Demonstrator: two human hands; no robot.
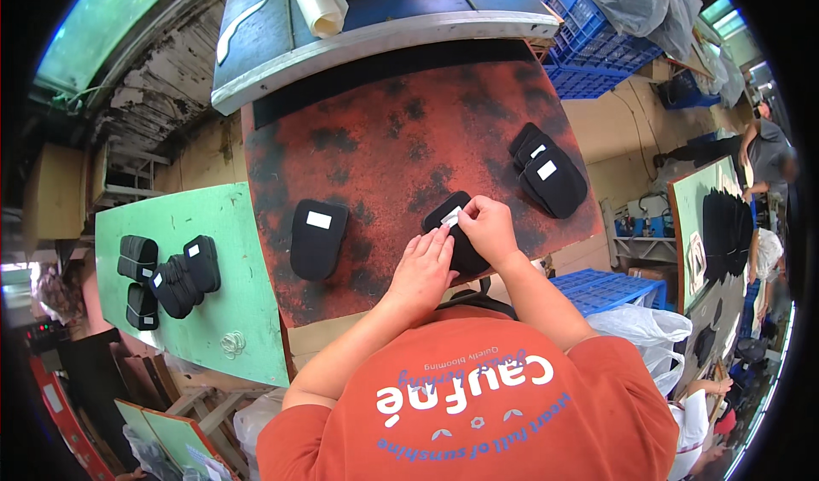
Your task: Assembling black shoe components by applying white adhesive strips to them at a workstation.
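1. Orange shirt [478, 421] lies before the red table's [392, 169] near edge.
2. Black pad [465, 256] rests on the table, beside that edge.
3. Right hand [489, 230]: thumb and fingers pinch a white label [451, 217] over the pad.
4. Left hand [422, 269]: fingers extended to the label; grip cannot be told.

"What are the hands doing?"

"The right hand [490, 230] pinches a white label [451, 217] on a rounded black pad [465, 257]; the left hand [422, 268] rests its fingertips [444, 233] at the label's edge."

"What lies around them on the mottled red table [384, 169]?"

"A labelled pad stack [317, 252] to the left, and overlapping labelled pads [556, 194] to the right."

"And on the green table [243, 268]?"

"Black pad bundles [175, 285], and a small tangle of pale bands [232, 344] nearer the person."
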